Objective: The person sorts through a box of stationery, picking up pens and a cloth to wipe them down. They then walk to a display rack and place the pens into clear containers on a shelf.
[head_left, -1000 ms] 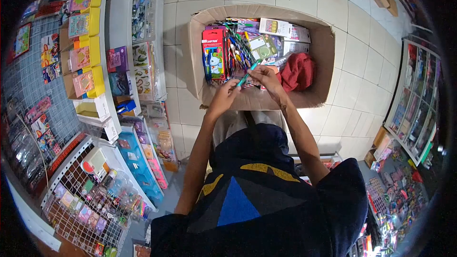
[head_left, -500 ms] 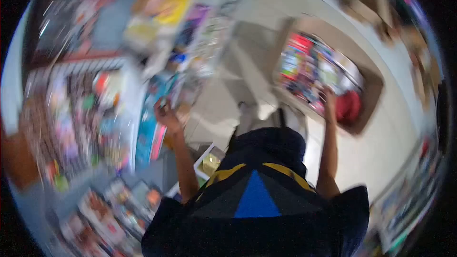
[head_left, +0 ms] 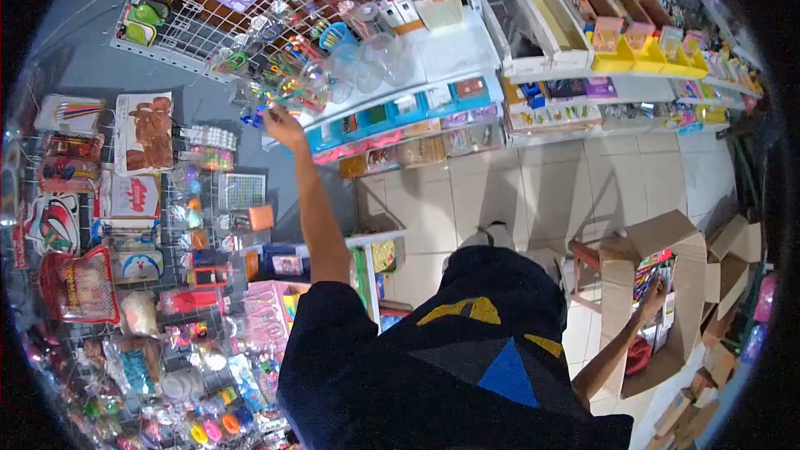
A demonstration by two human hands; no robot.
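My left hand is stretched out to the left end of a white shelf. Its fingers are bent together at a small blue item whose kind I cannot make out. Pens and pencils and clear plastic cups stand on the shelf close by. Down at the right, my right hand reaches into a cardboard box, against colourful packets. Its fingertips are partly lost among them. A red item lies in the box's near end.
Packaged goods hang on a wire rack at the left. Beyond the floor are shelves with yellow trays. A reddish-brown stool stands beside the box, and more cardboard boxes sit at the far right.
My view has swung left and sharpened from a blur, so the cardboard box now appears lower right. My left arm reaches further out along the shelf; my right hand stays at the box.
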